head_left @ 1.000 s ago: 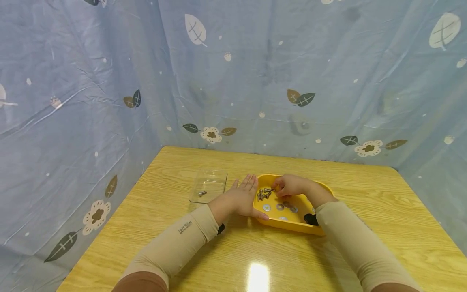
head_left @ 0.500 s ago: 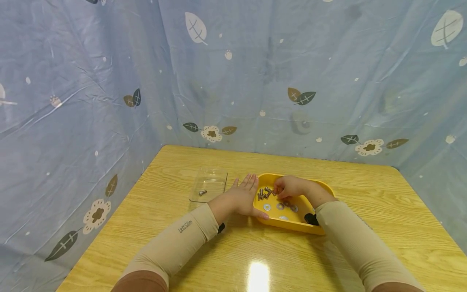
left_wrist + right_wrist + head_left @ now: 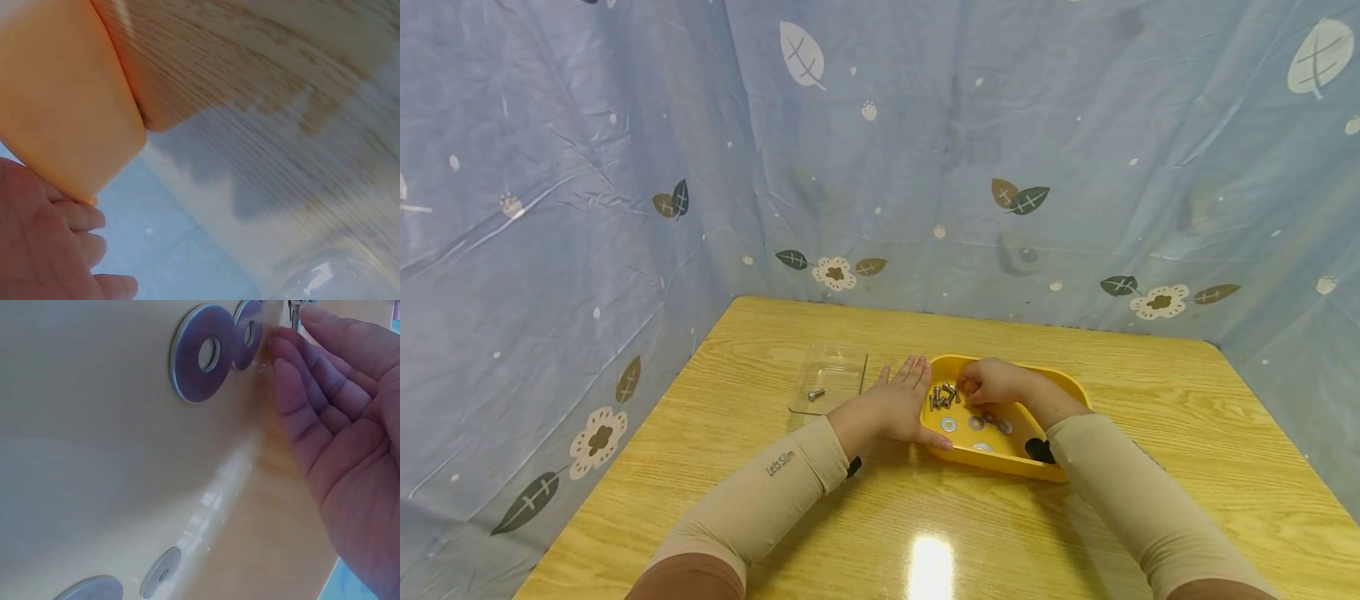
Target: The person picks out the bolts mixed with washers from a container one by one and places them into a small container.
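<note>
My left hand rests with straight, spread fingers along the left end of a yellow tray; the thumb lies at its front rim. In the left wrist view, its fingertips stand by the tray's edge. My right hand reaches into the tray, fingers bent down beside a small heap of metal bolts. One bolt shows right at the thumb tip in the right wrist view; I cannot tell whether it is pinched. Several flat washers lie on the tray floor near this hand.
Left of the tray, a clear plastic box holds a single bolt. Both stand on a wood-grain table. Patterned blue curtains hang behind it and at the sides.
The right fingers have shifted slightly among the bolts, and the bolt nearest them has turned and now lies closer to the heap. The left hand has stayed put.
</note>
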{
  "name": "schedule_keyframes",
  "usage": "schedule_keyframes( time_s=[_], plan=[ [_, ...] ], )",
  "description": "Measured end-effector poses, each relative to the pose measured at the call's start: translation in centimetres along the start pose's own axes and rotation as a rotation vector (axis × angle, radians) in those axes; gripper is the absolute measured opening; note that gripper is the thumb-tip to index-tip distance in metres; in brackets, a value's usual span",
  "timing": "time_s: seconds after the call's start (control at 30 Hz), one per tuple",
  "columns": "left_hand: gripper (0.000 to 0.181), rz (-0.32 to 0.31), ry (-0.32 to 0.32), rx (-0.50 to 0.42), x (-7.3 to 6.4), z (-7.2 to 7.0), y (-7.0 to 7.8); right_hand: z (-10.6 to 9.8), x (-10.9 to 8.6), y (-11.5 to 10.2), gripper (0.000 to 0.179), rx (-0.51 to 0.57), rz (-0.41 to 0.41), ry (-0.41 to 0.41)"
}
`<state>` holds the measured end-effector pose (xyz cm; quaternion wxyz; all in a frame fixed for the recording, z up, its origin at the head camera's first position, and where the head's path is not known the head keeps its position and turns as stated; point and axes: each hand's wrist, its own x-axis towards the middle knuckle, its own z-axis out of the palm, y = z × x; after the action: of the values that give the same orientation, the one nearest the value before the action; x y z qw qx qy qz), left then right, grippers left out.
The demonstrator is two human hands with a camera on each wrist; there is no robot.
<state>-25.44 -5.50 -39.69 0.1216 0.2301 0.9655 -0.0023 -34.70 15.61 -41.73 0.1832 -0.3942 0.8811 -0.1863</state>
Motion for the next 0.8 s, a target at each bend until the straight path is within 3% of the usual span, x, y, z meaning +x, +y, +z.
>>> schedule_keyframes(
  time_s=[0.13,0.43,0.8],
  plan=[
    [0.128,0.0,0.001,-0.002,-0.1,-0.1,0.0,0.3,0.2,-0.1,0.023,-0.04,0.025,0.033],
    [0.127,-0.006,0.004,0.009,0.0,-0.2,0.0,0.8,0.5,-0.2,0.024,0.0,0.049,0.09],
    [0.128,0.001,-0.004,0.012,0.1,0.0,-0.1,1.4,0.2,0.1,0.035,0.1,0.036,0.059]
  ],
)
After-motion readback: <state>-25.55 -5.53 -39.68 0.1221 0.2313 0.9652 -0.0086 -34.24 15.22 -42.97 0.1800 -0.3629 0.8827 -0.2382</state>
